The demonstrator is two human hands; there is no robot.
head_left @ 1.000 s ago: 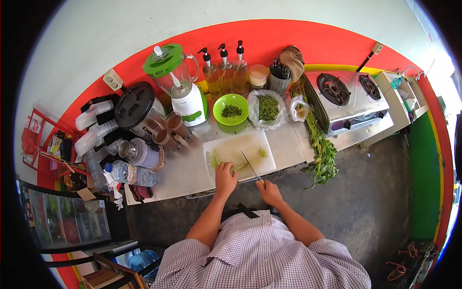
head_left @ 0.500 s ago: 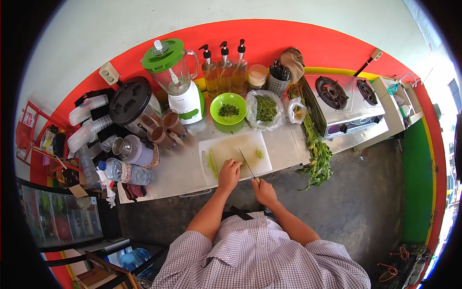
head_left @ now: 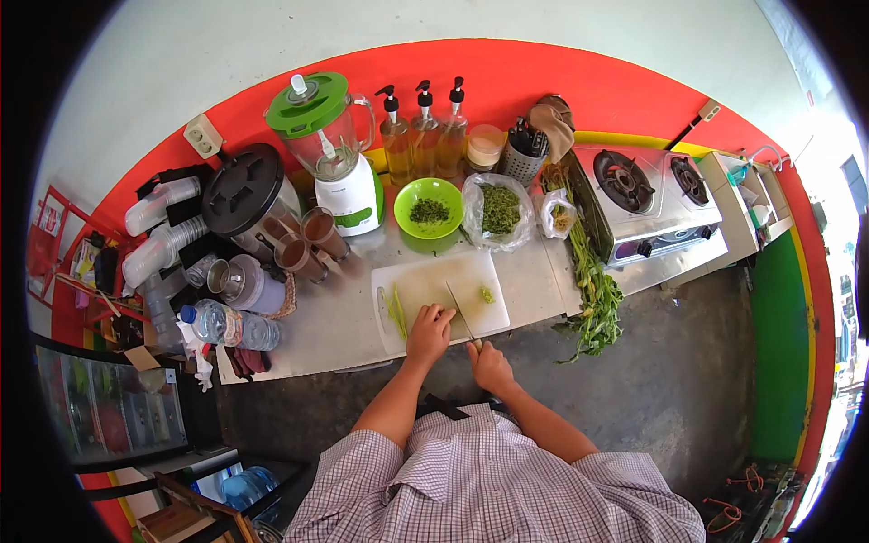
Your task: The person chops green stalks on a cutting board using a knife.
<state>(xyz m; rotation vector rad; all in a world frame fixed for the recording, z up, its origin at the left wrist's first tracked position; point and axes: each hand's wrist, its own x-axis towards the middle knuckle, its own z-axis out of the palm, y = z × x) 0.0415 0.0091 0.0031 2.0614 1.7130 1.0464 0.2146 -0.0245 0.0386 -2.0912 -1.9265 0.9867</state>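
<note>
A white cutting board (head_left: 421, 335) lies at the counter's front edge. My right hand (head_left: 491, 366) is closed around the handle of a knife (head_left: 459, 309), whose blade slants across the board. Just left of the blade, my left hand (head_left: 429, 335) rests on the board with its fingers curled together; whatever is under them is hidden. Long pale-green stalks (head_left: 395, 312) lie on the board's left side. To the right of the knife sits a small heap of chopped green pieces (head_left: 487, 295).
Behind the board stand a green bowl (head_left: 404, 220) of chopped greens and a plastic bag (head_left: 501, 206) of more. Leafy stalks (head_left: 595, 312) hang over the edge beside a gas stove (head_left: 661, 222). A blender (head_left: 348, 199), pump bottles (head_left: 424, 145) and a water bottle (head_left: 231, 326) crowd the counter.
The knife and both hands have shifted very slightly toward my body. The whole view has moved a little too. Stalks and chopped pieces look the same.
</note>
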